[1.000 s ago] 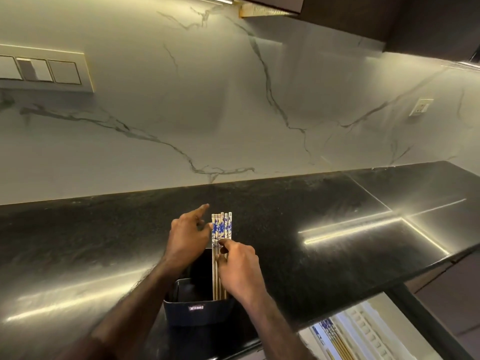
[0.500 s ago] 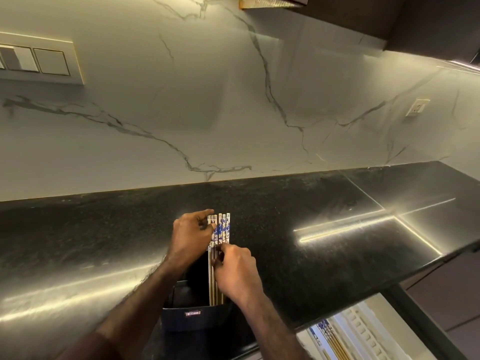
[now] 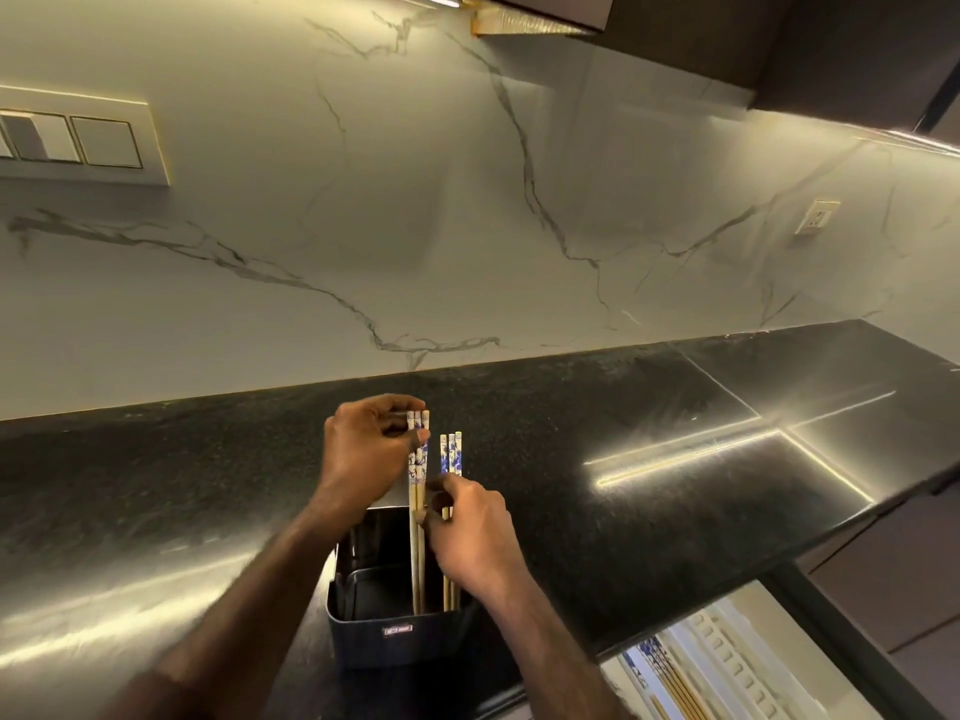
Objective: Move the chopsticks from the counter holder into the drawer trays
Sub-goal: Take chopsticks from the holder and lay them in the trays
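Note:
A dark rectangular holder stands at the front edge of the black counter. Wooden chopsticks with blue-and-white tops stand upright in it in two groups. My left hand pinches the tops of the left group of chopsticks, which sits a little higher. My right hand grips the shafts of the right group of chopsticks. Below the counter at the lower right, the open drawer has a pale tray with several chopsticks lying in it.
The glossy black counter runs left to right under a marble backsplash. A switch panel sits on the wall at the left and a socket at the right. Dark cabinets hang overhead at the upper right.
The single bunch of chopsticks has been split into two groups. My left hand has closed on the left group and raised it slightly; my right hand stays on the right group.

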A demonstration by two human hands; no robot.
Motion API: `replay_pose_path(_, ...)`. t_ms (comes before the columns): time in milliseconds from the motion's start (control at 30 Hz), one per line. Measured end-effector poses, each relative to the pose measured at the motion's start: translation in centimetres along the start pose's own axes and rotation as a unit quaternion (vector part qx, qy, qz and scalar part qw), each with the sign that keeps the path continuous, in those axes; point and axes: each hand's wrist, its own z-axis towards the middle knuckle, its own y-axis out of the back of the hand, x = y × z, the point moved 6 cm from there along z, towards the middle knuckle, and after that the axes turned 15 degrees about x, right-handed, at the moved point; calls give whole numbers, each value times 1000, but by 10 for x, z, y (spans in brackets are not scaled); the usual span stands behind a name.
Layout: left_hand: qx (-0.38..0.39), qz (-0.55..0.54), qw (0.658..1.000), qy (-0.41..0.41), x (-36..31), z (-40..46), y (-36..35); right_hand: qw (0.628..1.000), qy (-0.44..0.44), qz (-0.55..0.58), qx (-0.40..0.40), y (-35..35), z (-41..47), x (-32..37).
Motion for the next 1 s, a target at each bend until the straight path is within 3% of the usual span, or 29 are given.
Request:
replay_pose_path(233, 30, 26, 992, -118, -104, -6, 34, 992, 63, 104, 20, 17, -18, 19)
replay_pose_path(500, 60, -52, 982, -172, -164, -25, 24, 948, 126, 284, 70, 35, -61, 8)
replay_pose_path(1000, 116, -102, 966, -207, -240, -144, -138, 968, 69, 235, -54, 111, -255, -103)
